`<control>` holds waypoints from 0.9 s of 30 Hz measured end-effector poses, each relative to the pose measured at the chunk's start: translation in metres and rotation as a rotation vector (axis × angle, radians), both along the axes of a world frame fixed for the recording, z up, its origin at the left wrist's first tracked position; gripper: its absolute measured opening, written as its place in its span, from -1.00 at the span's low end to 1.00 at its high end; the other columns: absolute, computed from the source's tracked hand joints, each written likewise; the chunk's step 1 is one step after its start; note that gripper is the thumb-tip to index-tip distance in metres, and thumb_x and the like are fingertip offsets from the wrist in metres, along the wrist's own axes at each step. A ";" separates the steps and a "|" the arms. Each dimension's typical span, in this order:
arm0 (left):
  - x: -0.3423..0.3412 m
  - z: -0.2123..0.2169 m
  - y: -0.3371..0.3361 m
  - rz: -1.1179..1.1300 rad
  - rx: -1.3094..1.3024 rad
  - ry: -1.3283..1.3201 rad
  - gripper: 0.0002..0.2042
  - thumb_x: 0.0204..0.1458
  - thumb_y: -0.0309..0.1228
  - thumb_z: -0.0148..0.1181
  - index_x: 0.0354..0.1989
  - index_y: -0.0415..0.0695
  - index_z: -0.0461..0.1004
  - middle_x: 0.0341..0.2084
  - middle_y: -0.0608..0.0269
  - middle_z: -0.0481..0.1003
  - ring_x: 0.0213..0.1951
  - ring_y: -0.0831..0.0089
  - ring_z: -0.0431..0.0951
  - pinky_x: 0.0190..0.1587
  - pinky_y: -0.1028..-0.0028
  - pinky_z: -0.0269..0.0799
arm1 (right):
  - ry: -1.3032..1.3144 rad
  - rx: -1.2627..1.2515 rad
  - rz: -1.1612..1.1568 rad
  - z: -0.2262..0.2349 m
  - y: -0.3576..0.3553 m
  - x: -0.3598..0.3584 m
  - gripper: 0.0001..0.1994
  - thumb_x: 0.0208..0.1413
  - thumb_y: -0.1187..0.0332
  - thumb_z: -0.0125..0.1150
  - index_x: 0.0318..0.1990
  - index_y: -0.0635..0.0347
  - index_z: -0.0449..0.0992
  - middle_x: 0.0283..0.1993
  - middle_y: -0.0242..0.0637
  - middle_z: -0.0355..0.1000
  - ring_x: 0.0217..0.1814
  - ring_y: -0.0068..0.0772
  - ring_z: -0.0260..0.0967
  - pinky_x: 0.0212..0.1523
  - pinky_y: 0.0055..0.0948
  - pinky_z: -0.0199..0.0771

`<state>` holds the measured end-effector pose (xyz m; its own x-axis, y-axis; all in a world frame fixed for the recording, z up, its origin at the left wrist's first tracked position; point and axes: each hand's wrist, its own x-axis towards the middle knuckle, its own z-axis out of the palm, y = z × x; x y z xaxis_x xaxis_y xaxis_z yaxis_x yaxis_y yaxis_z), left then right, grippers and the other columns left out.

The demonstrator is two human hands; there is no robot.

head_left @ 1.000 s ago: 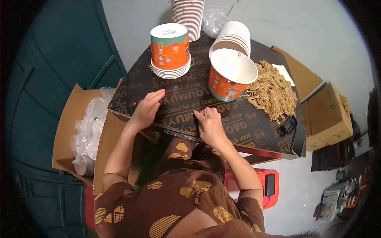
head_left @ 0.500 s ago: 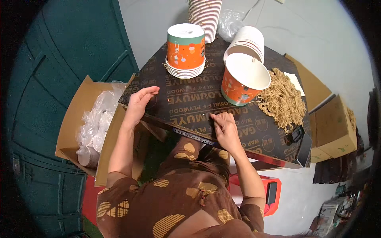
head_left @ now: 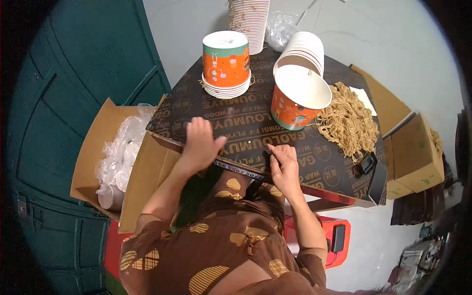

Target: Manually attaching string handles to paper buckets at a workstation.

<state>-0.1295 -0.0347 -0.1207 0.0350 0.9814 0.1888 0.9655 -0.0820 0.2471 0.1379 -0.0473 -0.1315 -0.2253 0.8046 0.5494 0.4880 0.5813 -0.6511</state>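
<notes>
In the head view, the left hand (head_left: pixel 200 143) lies flat with spread fingers on the near edge of the dark plywood board (head_left: pixel 246 118), holding nothing. The right hand (head_left: pixel 282 166) rests on the same edge, fingers curled loosely, also holding nothing. Behind them an open orange paper bucket (head_left: pixel 297 98) stands beside a pile of dry noodles (head_left: pixel 349 120).

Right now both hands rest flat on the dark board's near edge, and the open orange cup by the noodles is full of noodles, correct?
Not quite. In the head view the open orange cup is empty, its white inside bare. The noodles lie piled beside it on the dark board. The left hand and right hand do rest at its near edge.
</notes>
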 end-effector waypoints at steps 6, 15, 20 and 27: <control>0.067 -0.007 -0.005 -0.413 0.022 -0.013 -0.18 0.29 0.05 -0.13 0.31 -0.64 0.04 0.31 -0.59 0.06 0.43 -0.33 -0.05 0.47 -0.02 -0.22 | 0.126 -0.041 -0.034 0.001 0.000 0.006 -0.72 0.13 0.62 0.06 -0.03 0.33 0.59 -0.22 -0.08 0.44 -0.08 -0.10 0.34 -0.01 -0.25 0.38; 0.058 0.011 -0.021 -0.498 0.321 -0.679 -0.60 0.33 -0.31 -0.07 0.16 -0.40 0.38 0.29 -0.24 0.28 0.23 0.07 0.40 0.28 0.20 0.27 | 0.244 -0.077 -0.054 -0.001 0.001 0.014 -0.69 0.17 0.59 0.08 0.06 0.30 0.55 -0.11 -0.10 0.46 -0.01 -0.11 0.34 0.08 -0.29 0.35; 0.030 0.000 -0.066 -0.322 -0.088 -1.558 -0.60 0.36 -0.34 -0.19 -0.18 -0.38 0.58 -0.32 0.05 0.63 -0.37 0.45 0.59 -0.22 0.43 0.53 | -0.399 0.117 -0.142 0.009 -0.004 0.026 -0.47 0.23 0.32 0.16 0.30 0.38 0.28 0.28 0.07 0.31 0.36 0.09 0.20 0.31 -0.07 0.16; 0.025 -0.100 -0.065 -0.006 -1.342 -2.082 -0.47 0.32 -0.20 -0.20 0.10 -0.57 0.33 0.08 -0.40 0.41 0.13 -0.22 0.46 0.24 -0.02 0.34 | -0.579 0.054 0.017 0.007 0.005 0.015 -0.21 0.26 0.03 0.11 0.38 0.55 0.02 0.40 0.27 0.14 0.50 0.24 0.02 0.47 0.04 -0.04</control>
